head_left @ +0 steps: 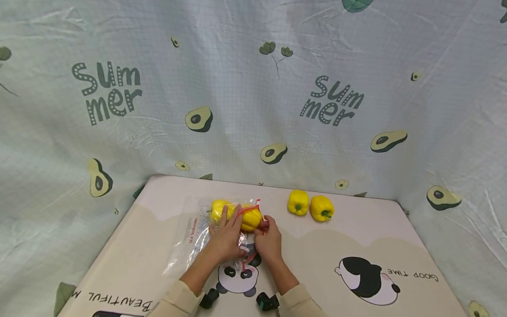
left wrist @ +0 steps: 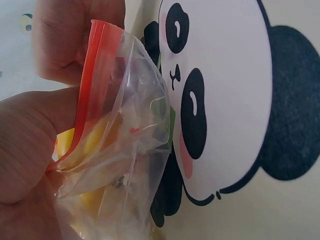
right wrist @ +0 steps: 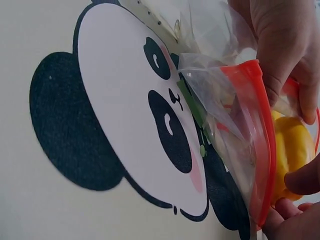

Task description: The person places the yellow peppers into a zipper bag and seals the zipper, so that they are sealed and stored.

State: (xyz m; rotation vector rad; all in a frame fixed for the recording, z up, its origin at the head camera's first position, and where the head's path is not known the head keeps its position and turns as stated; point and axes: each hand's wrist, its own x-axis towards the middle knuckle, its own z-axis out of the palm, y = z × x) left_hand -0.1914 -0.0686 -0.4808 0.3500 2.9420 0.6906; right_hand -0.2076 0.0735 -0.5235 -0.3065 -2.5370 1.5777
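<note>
A clear zip bag [head_left: 198, 231] with a red closure lies on the table, its mouth toward the right. One yellow bell pepper [head_left: 218, 210] shows through the plastic deeper in the bag; a second yellow bell pepper [right wrist: 295, 145] sits at the mouth between the red strips. My left hand [head_left: 227, 240] spreads its fingers over the bag and pepper, while its thumb hooks the near red strip [left wrist: 82, 100]. At the mouth's right end my right hand [head_left: 269, 242] grips the bag edge with curled fingers. Its thumb touches the pepper; some of its fingertips are hidden.
Two more yellow bell peppers, one on the left [head_left: 298, 202] and one on the right [head_left: 322, 208], stand to the bag's right. The table [head_left: 309, 268] carries printed pandas and lettering. A patterned cloth [head_left: 237, 88] hangs behind it.
</note>
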